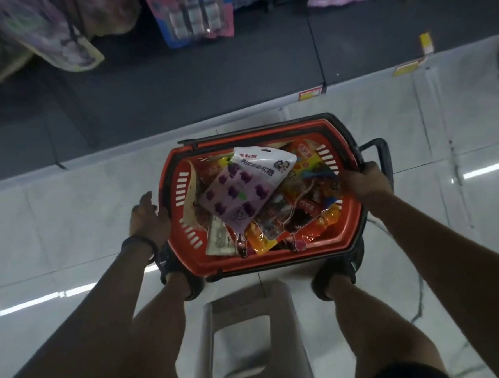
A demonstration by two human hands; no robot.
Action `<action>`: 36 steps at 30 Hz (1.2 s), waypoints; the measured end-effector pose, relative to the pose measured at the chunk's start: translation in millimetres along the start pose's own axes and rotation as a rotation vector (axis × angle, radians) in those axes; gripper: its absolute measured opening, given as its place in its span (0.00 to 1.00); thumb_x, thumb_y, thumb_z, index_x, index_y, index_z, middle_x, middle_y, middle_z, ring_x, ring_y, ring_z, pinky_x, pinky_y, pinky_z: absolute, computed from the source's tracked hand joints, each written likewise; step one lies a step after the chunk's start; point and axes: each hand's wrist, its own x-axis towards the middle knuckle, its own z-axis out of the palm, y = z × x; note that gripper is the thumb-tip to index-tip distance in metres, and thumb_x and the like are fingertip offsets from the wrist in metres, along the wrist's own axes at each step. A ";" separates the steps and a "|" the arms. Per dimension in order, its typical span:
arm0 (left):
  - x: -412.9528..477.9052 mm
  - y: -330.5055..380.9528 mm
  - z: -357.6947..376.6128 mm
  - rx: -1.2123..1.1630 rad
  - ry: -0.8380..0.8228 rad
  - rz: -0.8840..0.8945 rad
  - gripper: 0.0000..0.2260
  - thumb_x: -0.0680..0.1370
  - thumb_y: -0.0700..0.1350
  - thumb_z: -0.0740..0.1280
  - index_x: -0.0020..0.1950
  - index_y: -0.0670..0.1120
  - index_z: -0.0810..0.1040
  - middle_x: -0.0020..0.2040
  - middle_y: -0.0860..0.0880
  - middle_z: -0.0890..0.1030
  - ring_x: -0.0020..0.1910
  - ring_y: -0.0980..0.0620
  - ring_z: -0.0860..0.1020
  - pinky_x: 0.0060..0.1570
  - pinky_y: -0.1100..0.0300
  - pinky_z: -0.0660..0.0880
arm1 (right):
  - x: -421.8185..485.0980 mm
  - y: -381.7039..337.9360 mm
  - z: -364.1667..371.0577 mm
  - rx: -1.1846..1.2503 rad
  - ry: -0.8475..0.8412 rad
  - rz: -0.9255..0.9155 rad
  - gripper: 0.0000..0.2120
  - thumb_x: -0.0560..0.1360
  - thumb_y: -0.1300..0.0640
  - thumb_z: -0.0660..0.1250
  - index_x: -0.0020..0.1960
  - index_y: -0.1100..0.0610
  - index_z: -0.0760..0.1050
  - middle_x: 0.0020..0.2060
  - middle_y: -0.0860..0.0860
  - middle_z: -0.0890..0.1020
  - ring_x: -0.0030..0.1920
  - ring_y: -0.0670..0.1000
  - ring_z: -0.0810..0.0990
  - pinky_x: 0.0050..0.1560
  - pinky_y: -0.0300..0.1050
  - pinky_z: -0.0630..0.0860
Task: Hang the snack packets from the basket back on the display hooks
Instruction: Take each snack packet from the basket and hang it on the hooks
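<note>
A red shopping basket (pixel 352 229) with black handles sits on the tiled floor between my feet. Several snack packets fill it; a purple gummy packet (pixel 242 192) lies on top, with orange and red packets (pixel 310 202) under it. My left hand (pixel 148 217) rests against the basket's left rim with fingers fairly straight. My right hand (pixel 366 180) grips the right rim near the black handle (pixel 382 157). Packets hang on the display (pixel 196 13) at the top of the view.
A dark base shelf (pixel 177 85) with yellow price tags (pixel 310 94) runs across in front of the basket. A white plastic stool (pixel 251 334) stands under me between my legs. A thin cable (pixel 418 295) lies on the floor at right.
</note>
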 end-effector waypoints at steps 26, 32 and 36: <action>-155.1 -9.7 7.2 0.385 -0.236 0.815 0.11 0.86 0.53 0.63 0.65 0.53 0.79 0.67 0.48 0.80 0.63 0.48 0.79 0.64 0.53 0.77 | -194.3 52.8 95.5 0.505 -0.227 -0.206 0.07 0.82 0.55 0.72 0.53 0.59 0.79 0.50 0.61 0.87 0.51 0.62 0.89 0.49 0.55 0.86; -152.1 13.0 -4.7 0.352 -0.226 0.797 0.18 0.87 0.51 0.59 0.77 0.49 0.70 0.73 0.42 0.77 0.66 0.43 0.79 0.65 0.50 0.76 | -191.5 41.2 102.3 0.571 -0.234 -0.187 0.07 0.83 0.56 0.71 0.55 0.60 0.78 0.50 0.58 0.87 0.49 0.60 0.89 0.51 0.56 0.88; -121.1 16.1 11.9 0.285 -0.207 0.761 0.18 0.87 0.48 0.61 0.77 0.49 0.71 0.76 0.44 0.75 0.70 0.45 0.76 0.69 0.54 0.74 | -168.9 13.1 116.1 0.557 -0.227 -0.188 0.09 0.83 0.54 0.72 0.58 0.59 0.79 0.48 0.56 0.89 0.46 0.56 0.89 0.45 0.51 0.87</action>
